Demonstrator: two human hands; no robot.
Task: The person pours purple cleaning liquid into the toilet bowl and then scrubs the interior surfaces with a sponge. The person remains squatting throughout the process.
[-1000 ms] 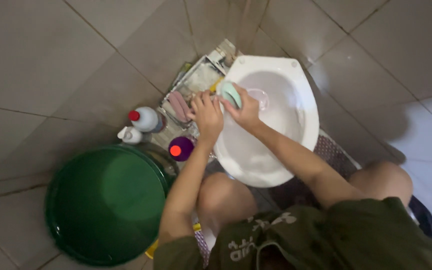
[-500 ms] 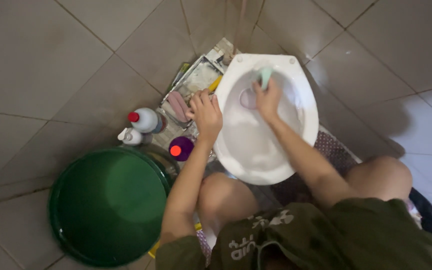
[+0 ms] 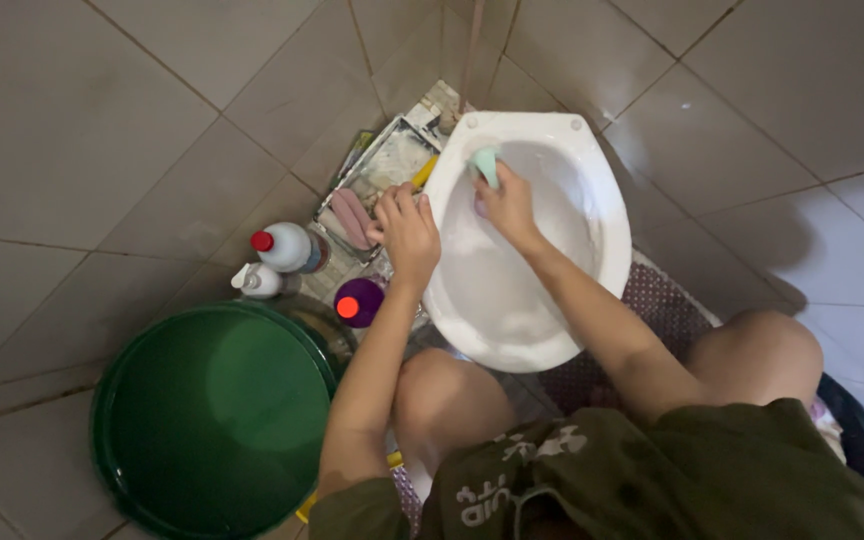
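Note:
A white toilet bowl (image 3: pixel 602 230) stands on the tiled floor in front of me. My right hand (image 3: pixel 505 205) is inside the bowl near its far left wall, closed on a pale green sponge (image 3: pixel 486 163) pressed against the porcelain. My left hand (image 3: pixel 406 232) grips the bowl's left rim, fingers curled over the edge. My knees are bent close to the bowl's near side.
A large green basin (image 3: pixel 212 415) sits at the lower left. Beside the bowl stand a white bottle with a red cap (image 3: pixel 287 246), a small white bottle (image 3: pixel 255 281) and a purple bottle (image 3: pixel 359 300). A metal tray (image 3: pixel 382 170) holds a pink brush. A patterned mat (image 3: pixel 667 310) lies to the right.
My right hand has swept the sponge from the bowl's left rim to its far wall and back toward the far left. My left hand has stayed on the rim.

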